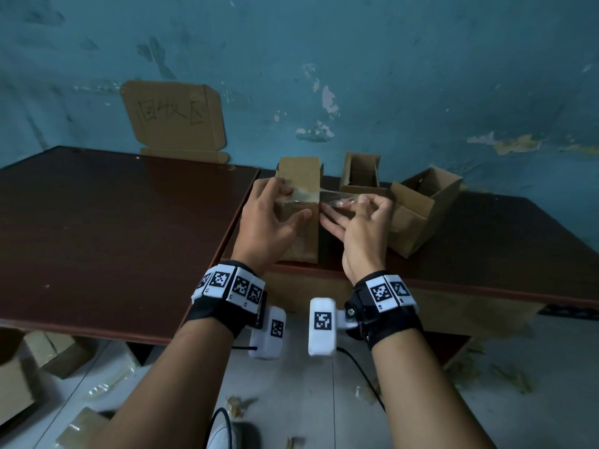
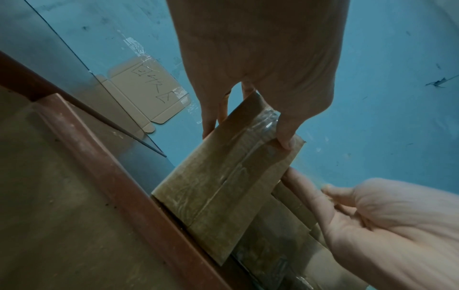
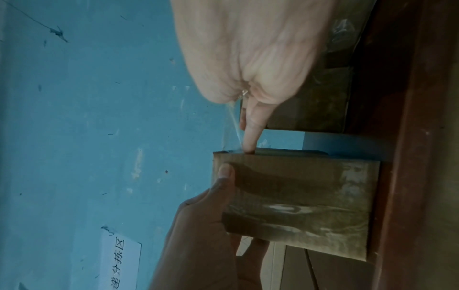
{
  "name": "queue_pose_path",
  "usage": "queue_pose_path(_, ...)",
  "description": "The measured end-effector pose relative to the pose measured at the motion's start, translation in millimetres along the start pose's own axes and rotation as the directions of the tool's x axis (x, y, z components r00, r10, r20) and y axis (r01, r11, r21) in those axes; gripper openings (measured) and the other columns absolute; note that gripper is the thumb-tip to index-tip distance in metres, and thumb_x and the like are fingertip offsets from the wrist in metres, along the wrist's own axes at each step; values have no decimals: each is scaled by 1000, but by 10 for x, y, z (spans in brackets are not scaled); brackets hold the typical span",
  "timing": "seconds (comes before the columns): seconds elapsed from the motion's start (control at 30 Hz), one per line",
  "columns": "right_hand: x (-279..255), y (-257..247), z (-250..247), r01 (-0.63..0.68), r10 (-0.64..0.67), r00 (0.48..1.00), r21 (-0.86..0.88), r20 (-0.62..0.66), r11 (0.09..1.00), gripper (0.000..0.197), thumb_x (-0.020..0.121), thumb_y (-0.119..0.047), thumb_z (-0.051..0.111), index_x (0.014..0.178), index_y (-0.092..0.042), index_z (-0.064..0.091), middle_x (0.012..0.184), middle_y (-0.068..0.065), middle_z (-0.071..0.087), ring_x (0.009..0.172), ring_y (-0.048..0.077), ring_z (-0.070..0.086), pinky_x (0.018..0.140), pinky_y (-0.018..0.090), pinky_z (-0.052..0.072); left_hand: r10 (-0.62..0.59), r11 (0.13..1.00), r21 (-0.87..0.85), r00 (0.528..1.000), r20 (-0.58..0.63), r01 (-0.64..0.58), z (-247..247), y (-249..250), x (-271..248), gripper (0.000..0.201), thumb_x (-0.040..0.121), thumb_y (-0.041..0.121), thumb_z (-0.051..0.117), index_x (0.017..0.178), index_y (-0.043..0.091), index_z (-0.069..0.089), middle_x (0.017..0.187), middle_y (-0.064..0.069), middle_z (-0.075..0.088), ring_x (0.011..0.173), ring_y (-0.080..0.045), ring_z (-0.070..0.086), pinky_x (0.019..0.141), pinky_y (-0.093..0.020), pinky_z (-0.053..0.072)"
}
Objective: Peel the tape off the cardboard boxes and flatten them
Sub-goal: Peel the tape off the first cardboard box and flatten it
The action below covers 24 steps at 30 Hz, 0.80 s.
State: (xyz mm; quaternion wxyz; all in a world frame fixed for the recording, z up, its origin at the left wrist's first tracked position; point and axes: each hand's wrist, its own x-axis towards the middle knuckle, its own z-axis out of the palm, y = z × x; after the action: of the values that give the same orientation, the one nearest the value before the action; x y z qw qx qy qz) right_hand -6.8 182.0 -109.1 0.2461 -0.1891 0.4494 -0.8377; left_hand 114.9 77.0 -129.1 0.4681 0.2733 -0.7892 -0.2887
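Note:
A tall brown cardboard box [image 1: 299,234] stands at the front edge of the right table [image 1: 486,254]. My left hand [image 1: 289,202] grips its upper part, thumb on the near face and fingers round the left side; in the left wrist view the thumb [image 2: 285,137] presses the box [image 2: 223,186] by its taped seam. A strip of clear tape [image 1: 335,199] stretches from the box's right edge to my right hand [image 1: 360,202], which pinches it between thumb and forefinger, other fingers spread. In the right wrist view one finger [image 3: 249,135] touches the box [image 3: 293,196] at its top edge.
Two open cardboard boxes stand behind on the right, a small one [image 1: 360,171] and a larger one [image 1: 421,209]. A glass-topped table [image 1: 113,228] adjoins on the left. A cardboard sign [image 1: 175,118] is taped to the blue wall. Boxes [image 1: 39,354] and tape scraps lie on the floor.

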Motion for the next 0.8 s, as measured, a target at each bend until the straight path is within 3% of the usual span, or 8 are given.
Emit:
queue_pose_path(0.17,39,-40,-20,-67,69,998,129,-10,989,9,116,-21,35,125,-19,38,122,27,62,91,38,79,76,45,67,8,1000,8,1000,-5,-8,-19,21,-26,54,87,30,88,132,15,62,131,2,56,111,-6,58,85,0,43)
queue_pose_path(0.23,50,-55,-14,-82,81,997,181,14,980,8,116,-19,37,124,-18,40,127,28,61,96,41,78,83,50,66,7,1000,-2,1000,-13,-7,-25,31,-32,53,87,31,88,131,16,62,130,3,56,112,-7,60,89,-7,48)
queue_pose_path(0.33,67,-52,-9,-103,92,994,278,54,955,12,115,-12,38,127,-13,41,126,32,64,101,47,76,91,59,62,-11,1000,-11,999,-36,10,-39,45,-30,48,87,33,87,126,17,63,127,4,57,109,-8,62,93,-25,57)
queue_pose_path(0.47,73,-2,2,-159,146,987,395,64,905,17,114,-7,38,123,-1,51,122,38,67,108,53,72,98,63,58,-34,999,-11,996,-84,33,-30,55,-29,40,86,34,88,114,16,65,119,4,59,105,-9,63,93,-28,57)
queue_pose_path(0.6,36,35,-19,-207,192,978,426,80,881,21,113,-9,42,106,1,59,102,27,74,110,44,74,102,60,57,-55,998,-23,995,-81,53,-37,56,-36,39,86,34,88,112,16,66,117,4,59,104,-11,63,92,-30,57)
queue_pose_path(0.67,71,25,-47,-203,189,979,440,76,875,19,112,-8,45,99,-2,58,86,16,72,106,34,75,99,65,56,-66,998,-22,993,-95,64,-56,53,-36,39,85,35,89,111,16,66,118,3,60,104,-12,63,91,-32,58)
queue_pose_path(0.73,123,12,-90,-186,178,982,406,57,895,12,110,-7,50,102,-6,59,80,11,68,102,28,75,95,69,56,-87,996,-18,990,-108,86,-82,47,-25,39,85,35,89,110,16,66,119,2,60,105,-11,61,91,-31,57)
queue_pose_path(0.8,137,5,-112,-163,159,987,297,36,941,8,109,-8,54,114,-5,59,83,12,69,101,29,75,94,67,58,-107,994,-21,989,-105,106,-100,47,-12,41,84,36,90,111,16,66,121,3,60,106,-11,61,90,-27,56)
